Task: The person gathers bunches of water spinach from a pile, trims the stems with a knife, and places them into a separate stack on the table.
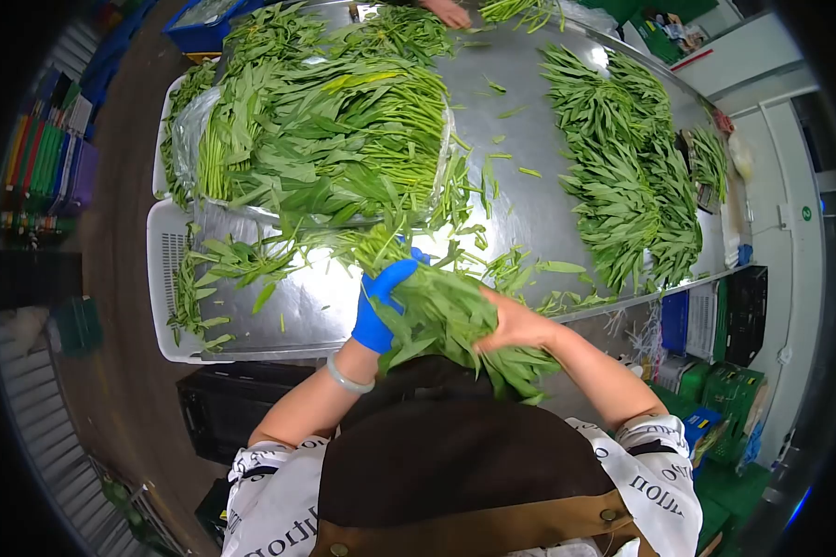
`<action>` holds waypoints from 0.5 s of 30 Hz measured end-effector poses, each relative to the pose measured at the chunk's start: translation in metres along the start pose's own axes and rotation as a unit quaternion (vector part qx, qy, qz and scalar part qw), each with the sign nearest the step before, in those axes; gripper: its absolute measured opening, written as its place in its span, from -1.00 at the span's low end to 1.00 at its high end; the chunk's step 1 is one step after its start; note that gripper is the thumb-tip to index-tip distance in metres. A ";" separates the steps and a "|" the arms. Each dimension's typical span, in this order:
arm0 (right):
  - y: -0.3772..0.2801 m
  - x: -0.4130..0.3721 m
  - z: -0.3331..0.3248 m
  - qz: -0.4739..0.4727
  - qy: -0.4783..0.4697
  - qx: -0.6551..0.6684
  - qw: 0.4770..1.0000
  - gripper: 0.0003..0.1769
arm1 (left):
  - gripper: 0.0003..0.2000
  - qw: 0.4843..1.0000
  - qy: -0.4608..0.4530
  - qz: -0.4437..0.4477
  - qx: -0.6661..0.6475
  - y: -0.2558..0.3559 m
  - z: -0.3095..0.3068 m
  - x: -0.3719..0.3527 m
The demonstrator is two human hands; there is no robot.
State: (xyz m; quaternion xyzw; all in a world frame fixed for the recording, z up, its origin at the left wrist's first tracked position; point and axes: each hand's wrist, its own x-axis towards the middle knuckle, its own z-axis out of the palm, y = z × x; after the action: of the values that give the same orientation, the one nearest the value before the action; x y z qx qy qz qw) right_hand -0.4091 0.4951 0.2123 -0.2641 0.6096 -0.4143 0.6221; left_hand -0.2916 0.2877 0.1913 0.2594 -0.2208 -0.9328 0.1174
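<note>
My left hand (381,302), in a blue glove, is closed round the stem end of a bunch of water spinach (446,311) in front of my apron. My bare right hand (511,320) cups the leafy part of the same bunch, its fingers partly hidden by leaves. The leaves hang down toward my body on the right. Just beyond my hands, a big pile of water spinach (344,139) lies with its long stems toward the right. Loose leaves and stem bits (260,260) are scattered near my left hand.
The metal table (520,139) carries neat rows of bunches (622,167) on the right. White baskets (165,251) stand along the left edge, a blue crate (200,32) at the far left. Another person's hand (448,12) is at the far edge. A black crate (232,404) sits below.
</note>
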 end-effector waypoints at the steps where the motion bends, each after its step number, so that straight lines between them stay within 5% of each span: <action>1: 0.002 -0.006 0.000 0.010 -0.031 0.002 0.999 0.17 | -0.78 0.999 0.006 -0.012 -0.034 -0.005 -0.010 0.001; 5: 0.003 -0.002 0.025 0.036 -0.077 0.021 0.996 0.21 | -0.74 0.990 0.011 -0.035 -0.133 -0.017 -0.025 -0.002; 9: -0.019 0.006 0.025 0.138 -0.008 -0.067 0.988 -0.08 | -0.55 0.998 -0.057 -0.028 -0.029 0.003 -0.029 -0.002; 10: -0.011 0.005 0.023 0.009 0.087 -0.163 0.983 -0.14 | -0.52 0.995 -0.098 -0.036 -0.001 0.012 -0.038 -0.004; 12: -0.005 0.009 0.014 -0.048 0.121 -0.177 0.976 -0.21 | -0.43 0.966 -0.179 -0.037 0.181 0.014 -0.078 0.001; 13: -0.002 0.013 0.010 -0.078 0.138 -0.183 0.970 -0.24 | -0.49 0.970 -0.154 -0.097 0.161 0.002 -0.088 0.003; 15: 0.014 0.021 0.000 0.100 0.158 -0.210 0.960 -0.14 | -0.59 0.963 -0.103 -0.218 0.121 -0.026 -0.109 0.004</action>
State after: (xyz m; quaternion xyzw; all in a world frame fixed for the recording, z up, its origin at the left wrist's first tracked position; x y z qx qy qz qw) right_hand -0.4079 0.4845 0.1894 -0.2576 0.7968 -0.2495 0.4862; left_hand -0.2388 0.2708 0.0936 0.2159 -0.2812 -0.9238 -0.1447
